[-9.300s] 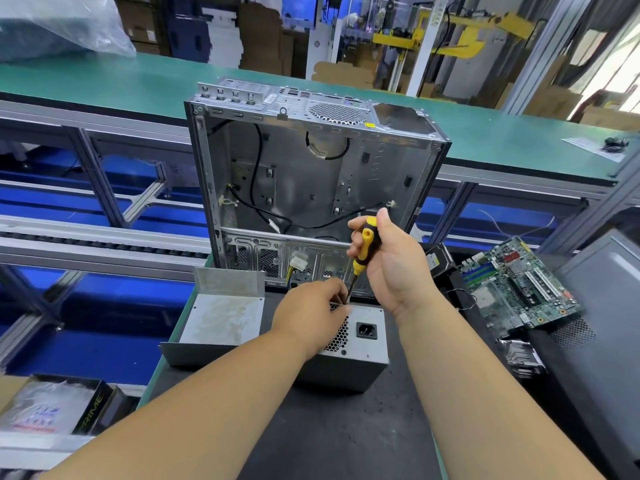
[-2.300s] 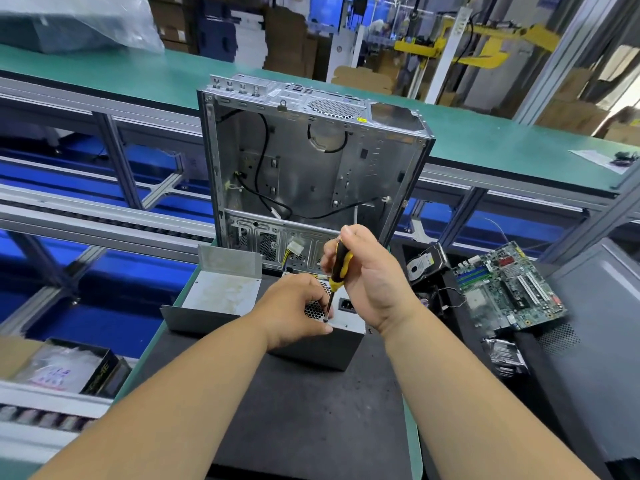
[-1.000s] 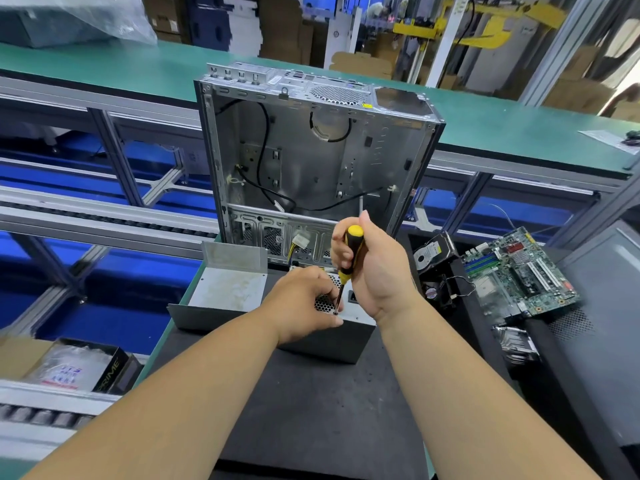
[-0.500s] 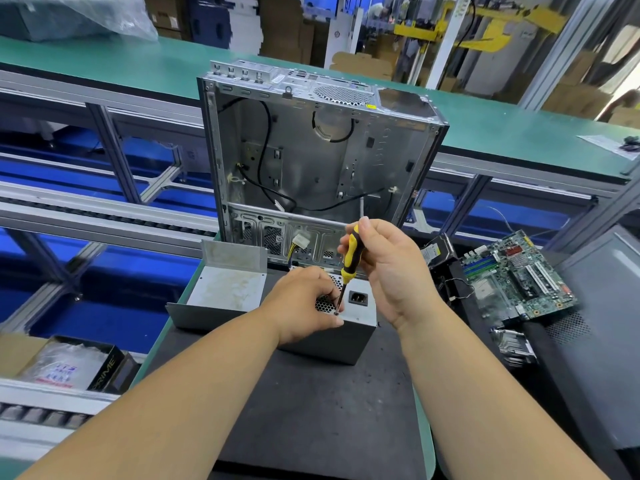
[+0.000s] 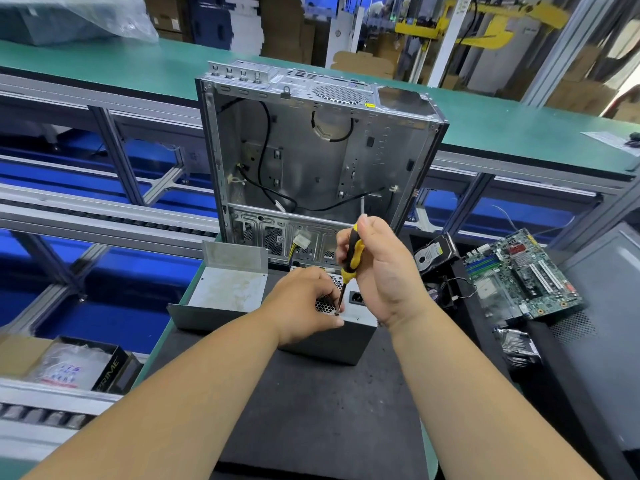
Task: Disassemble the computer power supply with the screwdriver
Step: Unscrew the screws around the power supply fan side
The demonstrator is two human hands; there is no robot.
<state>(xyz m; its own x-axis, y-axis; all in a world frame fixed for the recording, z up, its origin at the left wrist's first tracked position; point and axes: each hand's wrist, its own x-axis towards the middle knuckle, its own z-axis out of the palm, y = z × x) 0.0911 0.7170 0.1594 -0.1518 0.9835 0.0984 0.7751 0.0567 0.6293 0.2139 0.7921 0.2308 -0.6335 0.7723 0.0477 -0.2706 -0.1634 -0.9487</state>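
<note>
- Because it is a folded steel shell, the case (image 5: 322,161) in the upper centre of the frame looks stiff and rather heavy; it stands upright with its open side toward the camera and is not held by anything.
- The mat (image 5: 311,410) in the lower centre is dark and looks slightly soft, so I judge that it gives some grip to what lies on it.
- The supply (image 5: 349,336), a grey metal box, lies on the mat in the centre of the frame, just in front of the case. It should be rigid and fairly heavy for its size, with smooth sides that can slide. The best hold is flat on top or around its edges, away from the mesh.
- The cover (image 5: 225,289), a bent metal sheet, lies touching the supply on its left. It is probably light, and its edges may be sharp.
- The right hand (image 5: 384,271) is closed around the screwdriver (image 5: 351,259), with the thumb on top of the yellow and black handle. The shaft points down to the top of the supply.
- The left hand (image 5: 304,306) rests on the supply, its fingers curled at the shaft tip. Whether they pinch a screw I cannot tell, because it is too small to see.
</note>
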